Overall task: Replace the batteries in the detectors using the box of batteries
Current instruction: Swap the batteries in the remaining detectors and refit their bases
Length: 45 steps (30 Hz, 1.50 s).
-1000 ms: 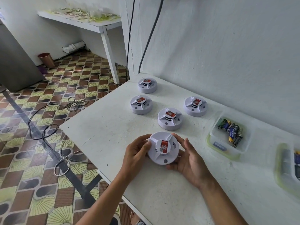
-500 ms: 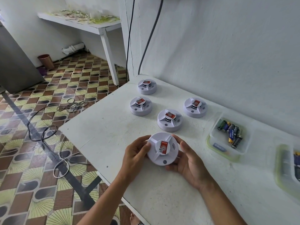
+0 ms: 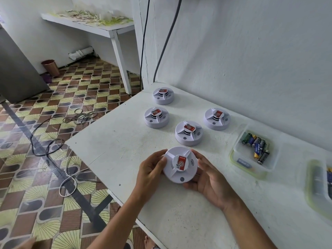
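White tabletop (image 3: pixel 125 150) fills the lower right of the frame, against a whitewashed wall, with patterned floor tiles at left. At lower centre, the left hand (image 3: pixel 150 172) and right hand (image 3: pixel 209 178) curl their fingers round the rim of 1 detector (image 3: pixel 180 164), face up, from either side. 4 more detectors (image 3: pixel 189 133) sit above it, untouched. Right of centre, the box of batteries (image 3: pixel 240 159) holds several loose cells; a 2nd container (image 3: pixel 316 187) is cut off at the right edge. The cover looks unopened, so the step in hand is likely twisting it off: hold the base firm with one hand, turn evenly with the other, keep it low over the table.
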Available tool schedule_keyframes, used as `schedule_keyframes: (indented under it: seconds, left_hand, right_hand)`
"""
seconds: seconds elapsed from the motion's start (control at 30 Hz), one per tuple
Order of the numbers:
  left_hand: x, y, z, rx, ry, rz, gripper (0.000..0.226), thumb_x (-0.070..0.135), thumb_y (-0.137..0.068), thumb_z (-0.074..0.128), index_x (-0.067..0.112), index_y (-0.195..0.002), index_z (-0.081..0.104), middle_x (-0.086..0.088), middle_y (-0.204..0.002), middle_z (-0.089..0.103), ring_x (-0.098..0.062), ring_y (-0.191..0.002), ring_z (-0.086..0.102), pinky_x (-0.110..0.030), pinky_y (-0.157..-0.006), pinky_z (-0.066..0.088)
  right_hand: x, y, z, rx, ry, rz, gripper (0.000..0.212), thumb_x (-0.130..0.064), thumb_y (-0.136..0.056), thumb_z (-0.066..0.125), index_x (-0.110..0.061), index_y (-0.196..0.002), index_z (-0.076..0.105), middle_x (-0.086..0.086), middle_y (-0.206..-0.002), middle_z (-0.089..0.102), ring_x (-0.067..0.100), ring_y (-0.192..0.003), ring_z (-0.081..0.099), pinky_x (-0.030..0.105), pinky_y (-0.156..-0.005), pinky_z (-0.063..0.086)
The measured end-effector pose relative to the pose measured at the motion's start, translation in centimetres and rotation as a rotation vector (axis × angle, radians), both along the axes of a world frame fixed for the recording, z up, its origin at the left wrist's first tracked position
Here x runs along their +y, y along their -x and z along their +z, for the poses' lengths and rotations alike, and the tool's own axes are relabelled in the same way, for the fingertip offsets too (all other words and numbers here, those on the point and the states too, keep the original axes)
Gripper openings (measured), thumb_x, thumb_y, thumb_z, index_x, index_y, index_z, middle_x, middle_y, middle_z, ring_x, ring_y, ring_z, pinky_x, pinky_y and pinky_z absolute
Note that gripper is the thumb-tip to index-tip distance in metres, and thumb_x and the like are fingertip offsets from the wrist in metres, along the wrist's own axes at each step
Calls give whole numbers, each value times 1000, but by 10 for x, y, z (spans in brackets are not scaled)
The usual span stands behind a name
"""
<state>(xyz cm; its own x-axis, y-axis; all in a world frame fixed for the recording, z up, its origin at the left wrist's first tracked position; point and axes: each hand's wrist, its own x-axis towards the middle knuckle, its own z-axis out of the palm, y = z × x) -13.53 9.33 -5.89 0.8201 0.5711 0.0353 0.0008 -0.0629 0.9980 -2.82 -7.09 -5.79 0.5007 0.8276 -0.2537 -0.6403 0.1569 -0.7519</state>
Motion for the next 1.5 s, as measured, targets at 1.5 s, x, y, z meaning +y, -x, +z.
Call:
schedule_keyframes:
  seconds: [1.5]
  left_hand:
    - [0, -2, 2, 38, 7, 11, 32, 30, -91, 52, 19, -118, 66, 4, -111, 73, -17, -105, 67, -48, -92, 54]
  right_hand:
    - [1, -1, 0, 45, 21, -29, 92, -40, -56, 90, -22, -137, 49, 15, -127, 62, 31, -102, 66, 44, -74, 58]
